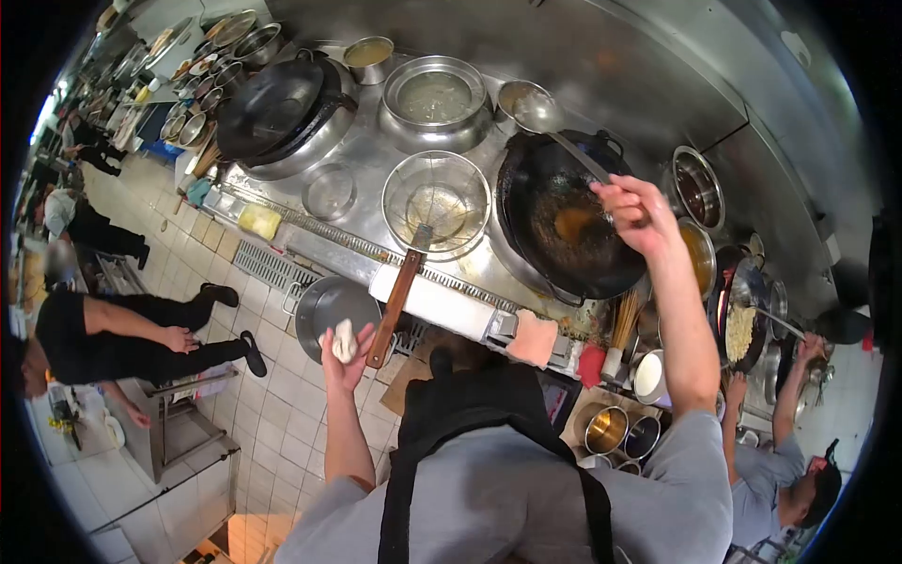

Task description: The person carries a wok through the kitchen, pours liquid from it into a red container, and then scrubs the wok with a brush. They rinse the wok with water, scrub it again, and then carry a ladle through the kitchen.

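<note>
Right grip (634, 211) holds ladle (577, 154); wok (534, 188) contains brown liquid (575, 226).

Ladle handle (580, 157) partly hidden, white bundle (344, 341) indistinct

Steel wall (601, 66) behind the range, brushed, with diffuse reflections. Floor (287, 399): pale square tiles, dark joints; slotted drain (268, 277) set in. Steel bench (141, 442) lower left; bright light (44, 115) far left.

1. It was a commercial kitchen;
2. large black woks (272, 103) sat along a steel range (362, 230);
3. a metal pot (432, 139) stood between them;
4. other people (64, 329) stood about the white-tiled floor (291, 395).
</note>
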Demonstrator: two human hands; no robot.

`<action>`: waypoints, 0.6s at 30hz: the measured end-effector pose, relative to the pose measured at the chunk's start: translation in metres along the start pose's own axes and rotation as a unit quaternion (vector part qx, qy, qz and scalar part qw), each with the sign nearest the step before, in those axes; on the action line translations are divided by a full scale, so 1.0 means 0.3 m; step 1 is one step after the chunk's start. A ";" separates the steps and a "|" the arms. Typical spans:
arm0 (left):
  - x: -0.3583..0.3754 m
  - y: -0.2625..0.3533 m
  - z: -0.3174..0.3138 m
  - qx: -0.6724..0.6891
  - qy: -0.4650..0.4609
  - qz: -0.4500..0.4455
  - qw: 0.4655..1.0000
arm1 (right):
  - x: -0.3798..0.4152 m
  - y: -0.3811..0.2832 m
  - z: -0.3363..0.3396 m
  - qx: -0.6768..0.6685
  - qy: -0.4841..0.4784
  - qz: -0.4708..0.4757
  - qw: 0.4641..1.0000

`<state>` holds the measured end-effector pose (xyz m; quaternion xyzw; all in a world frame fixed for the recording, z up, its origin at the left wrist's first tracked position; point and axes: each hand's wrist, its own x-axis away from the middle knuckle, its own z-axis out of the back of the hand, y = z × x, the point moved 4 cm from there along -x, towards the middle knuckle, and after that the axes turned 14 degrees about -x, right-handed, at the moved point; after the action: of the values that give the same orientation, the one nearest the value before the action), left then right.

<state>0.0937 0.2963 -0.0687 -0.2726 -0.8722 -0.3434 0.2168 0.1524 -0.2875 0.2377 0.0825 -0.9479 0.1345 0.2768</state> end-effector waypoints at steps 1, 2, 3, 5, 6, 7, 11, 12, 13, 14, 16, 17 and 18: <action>-0.042 0.005 -0.033 -0.011 -0.038 0.010 0.999 | 0.064 0.000 0.005 0.000 0.022 0.010 1.000; -0.076 0.006 -0.058 -0.024 -0.077 0.023 0.997 | 0.125 0.008 0.013 -0.003 0.046 0.020 0.999; -0.104 0.000 -0.085 -0.036 -0.117 0.037 0.992 | 0.181 0.019 0.021 -0.015 0.078 0.029 0.996; -0.133 -0.015 -0.160 -0.080 -0.136 0.099 0.982 | 0.245 0.021 0.077 -0.003 0.115 0.033 0.993; -0.129 -0.025 -0.204 -0.103 -0.146 0.129 0.975 | 0.276 0.022 0.107 0.002 0.133 0.035 0.991; -0.123 -0.032 -0.238 -0.137 -0.099 0.136 0.976 | 0.294 0.033 0.126 0.011 0.138 0.037 0.990; -0.150 -0.042 -0.269 -0.293 -0.172 0.078 0.937 | 0.274 0.067 0.230 -0.036 0.150 0.030 0.988; -0.120 -0.013 -0.320 -0.304 -0.159 0.071 0.937 | 0.259 0.066 0.258 -0.058 0.140 0.032 0.988; -0.095 0.010 -0.361 -0.314 -0.146 0.063 0.936 | 0.234 0.059 0.302 -0.080 0.131 0.034 0.988; -0.085 0.018 -0.379 -0.322 -0.132 0.054 0.936 | 0.213 0.055 0.345 -0.100 0.121 0.036 0.987; -0.066 0.071 -0.410 -0.399 -0.099 0.011 0.912 | 0.192 0.044 0.381 -0.115 0.090 0.057 0.988; -0.063 0.100 -0.429 -0.437 -0.065 -0.035 0.896 | 0.189 0.033 0.396 -0.110 0.087 0.073 0.987; -0.059 0.130 -0.448 -0.473 -0.032 -0.082 0.877 | 0.192 0.027 0.407 -0.105 0.084 0.088 0.987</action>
<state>0.1571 0.2182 0.0303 -0.2809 -0.6317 -0.7225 0.0048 0.0411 -0.3211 0.1685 -0.0429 -0.9337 0.0641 0.3497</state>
